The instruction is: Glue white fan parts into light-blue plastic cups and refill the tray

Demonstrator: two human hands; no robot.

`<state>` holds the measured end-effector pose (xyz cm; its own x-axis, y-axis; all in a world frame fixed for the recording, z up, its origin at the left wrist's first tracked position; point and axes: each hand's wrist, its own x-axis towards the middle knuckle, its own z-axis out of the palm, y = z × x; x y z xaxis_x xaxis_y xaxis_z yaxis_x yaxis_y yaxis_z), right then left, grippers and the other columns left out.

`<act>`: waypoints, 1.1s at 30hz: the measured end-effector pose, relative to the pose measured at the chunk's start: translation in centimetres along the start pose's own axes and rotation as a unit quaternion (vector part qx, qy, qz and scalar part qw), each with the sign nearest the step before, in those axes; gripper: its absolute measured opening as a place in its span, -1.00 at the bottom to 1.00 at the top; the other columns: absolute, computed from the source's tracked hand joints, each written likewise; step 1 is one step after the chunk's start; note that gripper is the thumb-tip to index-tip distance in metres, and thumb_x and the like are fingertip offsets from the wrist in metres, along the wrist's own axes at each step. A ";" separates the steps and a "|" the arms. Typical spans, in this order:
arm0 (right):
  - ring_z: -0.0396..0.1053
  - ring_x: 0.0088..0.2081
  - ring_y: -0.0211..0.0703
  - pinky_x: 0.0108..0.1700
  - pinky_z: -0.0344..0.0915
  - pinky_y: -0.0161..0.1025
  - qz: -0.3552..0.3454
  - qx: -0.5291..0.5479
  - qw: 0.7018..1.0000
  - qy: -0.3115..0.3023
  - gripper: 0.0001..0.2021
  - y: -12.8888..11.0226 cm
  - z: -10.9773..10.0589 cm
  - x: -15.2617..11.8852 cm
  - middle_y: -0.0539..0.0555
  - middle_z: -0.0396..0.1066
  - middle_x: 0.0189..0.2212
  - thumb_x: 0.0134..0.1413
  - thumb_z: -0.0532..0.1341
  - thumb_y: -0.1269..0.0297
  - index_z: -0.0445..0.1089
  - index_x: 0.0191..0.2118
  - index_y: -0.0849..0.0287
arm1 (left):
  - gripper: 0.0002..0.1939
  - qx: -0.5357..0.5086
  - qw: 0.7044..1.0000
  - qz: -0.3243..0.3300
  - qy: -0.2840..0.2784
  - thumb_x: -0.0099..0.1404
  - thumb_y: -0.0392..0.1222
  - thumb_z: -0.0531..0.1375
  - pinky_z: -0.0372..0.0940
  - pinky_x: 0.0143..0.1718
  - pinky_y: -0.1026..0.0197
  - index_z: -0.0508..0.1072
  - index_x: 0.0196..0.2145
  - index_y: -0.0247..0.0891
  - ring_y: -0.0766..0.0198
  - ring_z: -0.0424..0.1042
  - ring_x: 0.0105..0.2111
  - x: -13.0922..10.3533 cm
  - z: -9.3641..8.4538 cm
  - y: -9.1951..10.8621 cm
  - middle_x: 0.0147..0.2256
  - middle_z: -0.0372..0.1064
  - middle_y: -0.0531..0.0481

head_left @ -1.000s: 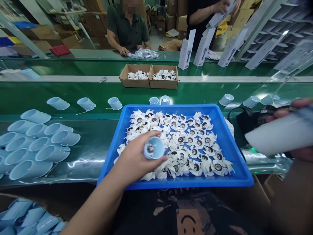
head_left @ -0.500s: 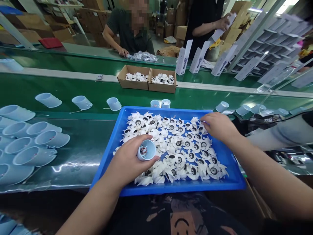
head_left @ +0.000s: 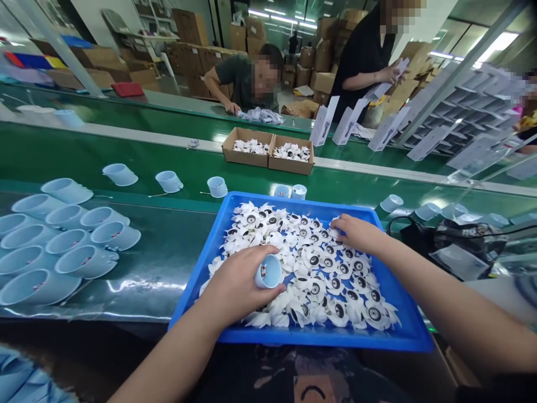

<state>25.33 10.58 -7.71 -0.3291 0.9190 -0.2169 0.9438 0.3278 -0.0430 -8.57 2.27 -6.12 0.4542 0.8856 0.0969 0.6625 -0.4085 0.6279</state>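
Observation:
My left hand (head_left: 241, 282) is wrapped round a light blue cup-shaped housing (head_left: 273, 272), its open end facing up with small metal and red parts inside. Below it lies a blue tray (head_left: 293, 337) filled with white fan blades (head_left: 314, 261) that have dark round hubs. Over the tray's back right part, my right hand (head_left: 356, 232) has its fingers bent down among the blades. The fingertips touch a white blade there, but whether they grip it is hard to make out.
Many light blue housings (head_left: 86, 262) stand at the left. More sit along the green belt (head_left: 168, 151). Two cardboard boxes (head_left: 247, 155) of white blades are beyond the tray. White cartons (head_left: 324, 122) stand behind. Two people are across the line; a black bag (head_left: 465, 240) lies right.
The view has tilted up and shifted left. My right hand has moved a little left over the tray, its fingers lower among the blades. My left hand still holds the housing.

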 end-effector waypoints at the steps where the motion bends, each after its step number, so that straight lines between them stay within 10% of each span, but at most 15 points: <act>1: 0.38 -0.05 -0.03 0.04 0.32 -0.06 -0.005 0.010 1.000 0.001 -0.71 -0.3 -0.1 -0.2 0.15 0.36 -0.04 0.16 0.21 0.42 0.40 0.02 0.17 | -0.45 -0.005 1.000 -0.001 0.006 0.16 0.01 0.34 0.30 0.10 -0.19 0.34 0.07 -0.14 -0.05 0.40 0.08 -0.1 0.0 0.0 0.06 0.43 -0.11; 9: 0.37 -0.04 0.10 0.11 0.24 0.23 -0.012 0.196 0.980 0.038 -0.77 -3.6 0.0 -3.1 0.25 0.35 -0.04 0.21 0.08 0.43 0.36 -0.05 0.20 | -0.46 -0.030 0.999 -0.004 0.018 0.13 -0.01 0.37 0.30 0.08 -0.19 0.35 0.04 -0.13 -0.06 0.40 0.06 -0.1 0.1 0.0 0.03 0.43 -0.11; 13: 0.45 -0.13 -0.13 0.00 0.44 -0.03 -0.042 0.386 0.921 0.037 -0.72 -6.0 -1.6 -5.6 0.17 0.36 -0.09 0.38 -0.05 0.17 0.12 0.11 0.11 | -0.48 -0.087 0.993 -0.041 0.075 0.15 0.01 0.35 0.30 0.06 -0.20 0.33 0.03 -0.12 -0.07 0.41 0.03 -0.4 0.1 0.1 0.02 0.40 -0.13; 15: 0.48 -0.12 -0.21 0.02 0.45 -0.13 -0.059 0.552 0.831 0.020 -0.69 -7.6 -2.1 -6.9 0.11 0.35 -0.08 0.38 -0.02 0.09 0.09 0.12 0.07 | -0.43 -0.135 0.986 -0.048 0.090 0.15 -0.01 0.35 0.33 0.04 -0.16 0.27 0.07 -0.09 -0.04 0.40 0.03 -0.7 0.2 0.6 0.05 0.35 -0.14; 19: 0.51 -0.16 -0.28 0.07 0.42 -0.24 -0.039 0.849 0.524 -0.059 -0.61 -9.8 -2.1 -8.5 -0.03 0.39 -0.14 0.12 0.37 0.13 0.29 0.01 0.04 | -0.36 -0.151 0.986 -0.001 0.075 0.21 -0.17 0.25 0.32 0.08 -0.08 0.13 0.19 -0.03 0.03 0.34 0.10 -1.3 0.5 2.4 0.15 0.24 -0.12; 21: 0.51 -0.21 -0.32 0.02 0.44 -0.30 -0.027 0.869 0.488 -0.083 -0.63 -10.2 -1.9 -8.9 -0.04 0.42 -0.22 0.09 0.40 0.17 0.34 -0.03 0.07 | -0.38 -0.127 0.989 0.028 0.076 0.22 -0.21 0.24 0.30 0.11 -0.03 0.14 0.19 -0.04 0.07 0.34 0.10 -1.3 0.7 3.4 0.13 0.26 -0.09; 25: 0.46 -0.30 -0.37 -0.15 0.43 -0.36 -0.041 0.840 0.535 -0.079 -0.69 -10.5 -2.0 -9.0 -0.06 0.39 -0.30 0.11 0.38 0.15 0.34 -0.09 0.05 | -0.39 -0.067 0.993 0.076 0.065 0.18 -0.11 0.37 0.28 0.12 0.03 0.26 0.13 -0.09 0.10 0.35 0.08 -0.6 0.9 4.5 0.07 0.35 -0.04; 30: 0.34 -0.19 -0.24 -0.11 0.32 -0.21 -0.135 0.448 0.874 0.134 -0.83 -12.0 -2.8 -8.7 0.02 0.35 -0.21 0.15 0.31 0.35 0.43 -0.12 0.05 | -0.42 0.013 0.986 0.148 0.073 0.23 -0.11 0.34 0.27 0.12 -0.05 0.27 0.15 -0.19 0.06 0.38 0.08 -0.5 1.5 4.9 0.06 0.42 -0.08; 33: 0.32 -0.17 -0.21 -0.10 0.30 -0.17 -0.160 0.300 0.922 0.187 -0.88 -12.9 -2.9 -9.1 0.04 0.32 -0.21 0.18 0.25 0.44 0.43 -0.18 0.11 | -0.48 0.052 0.979 0.176 0.090 0.26 -0.20 0.29 0.28 0.08 -0.08 0.27 0.14 -0.24 0.02 0.40 0.06 -1.2 2.0 5.3 0.05 0.44 -0.12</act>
<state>16.09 -1.41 -2.35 -0.4759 0.8442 0.2465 0.6078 0.5183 -0.6017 -4.49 -1.41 -4.45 0.5583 0.7073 0.4336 0.5454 -0.7067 0.4507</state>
